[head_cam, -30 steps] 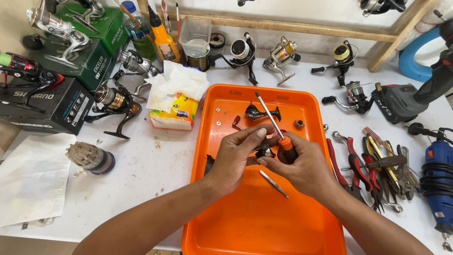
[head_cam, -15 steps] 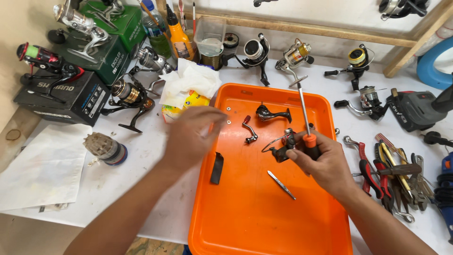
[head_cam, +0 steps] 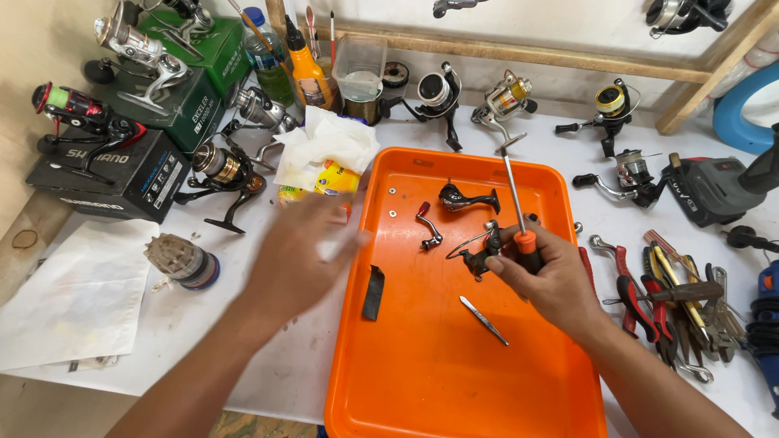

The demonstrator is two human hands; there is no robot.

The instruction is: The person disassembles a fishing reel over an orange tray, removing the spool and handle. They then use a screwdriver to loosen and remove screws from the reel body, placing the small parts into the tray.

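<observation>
Orange tray (head_cam: 454, 381) — landmark, on white workbench (head_cam: 268, 357), centre of view.

Inside tray, far half: black reel part (head_cam: 464, 197) with curved arm; just left of it, small crank handle with red knob (head_cam: 427, 225); further left, two small washers (head_cam: 392, 203) near left wall. Left wall, midway: flat black strip (head_cam: 373, 292), lying lengthwise. Middle of tray floor: slim metal tweezers (head_cam: 484, 319), angled. Near half of tray bare orange.

Right hand (head_cam: 552, 280) — over right half of tray, clenched around dark reel frame (head_cam: 479, 253) with wire bail and, in same grasp, screwdriver with orange collar (head_cam: 516, 203), shaft pointing up and away past far rim.

Left hand (head_cam: 296, 255) — blurred, fingers spread, grasping nothing, over bench just left of tray, reaching toward crumpled white tissue on yellow packet (head_cam: 324, 158) beyond tray's far-left corner.

Left of tray: ribbed spool with blue base (head_cam: 182, 261), white paper sheet (head_cam: 77, 296); further off, spinning reel with gold spool (head_cam: 221, 170), black box (head_cam: 114, 182) and green box (head_cam: 191, 77) each bearing a reel.

Beyond tray's far rim: clear plastic cup (head_cam: 359, 69), contents not discernible; orange-capped bottle (head_cam: 308, 69); row of spinning reels (head_cam: 503, 101) along wall.

Right of tray: heap of pliers and hand tools (head_cam: 673, 304), grey power tool (head_cam: 718, 186).
</observation>
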